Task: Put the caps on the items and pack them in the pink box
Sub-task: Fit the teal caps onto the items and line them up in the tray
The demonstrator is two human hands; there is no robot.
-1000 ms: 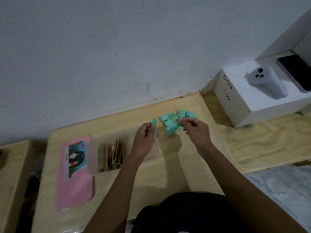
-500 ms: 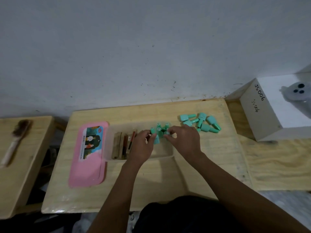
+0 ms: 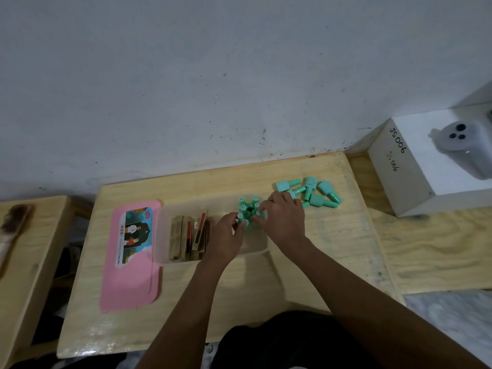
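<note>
A clear plastic box [image 3: 213, 258] stands on the wooden table, its pink lid [image 3: 133, 278] lying flat to its left. Several capped teal bottles [image 3: 249, 205] stand upright in the box's right end. My left hand [image 3: 227, 235] pinches one teal bottle [image 3: 241, 217] at the front of that cluster. My right hand [image 3: 283, 219] touches the cluster from the right, fingertips on a bottle; its grip is partly hidden. More teal bottles [image 3: 310, 193] lie in a loose pile on the table to the right of the box.
Brown and red flat packets [image 3: 189, 237] stand packed in the box's left half. A white box [image 3: 426, 166] with a white device on top sits at the right. A brush [image 3: 10, 227] lies on a lower wooden surface at the left. The wall runs right behind the table.
My hands carried a teal bottle from the pile into the clear box and now set it among the standing bottles. The camera view swung left.
</note>
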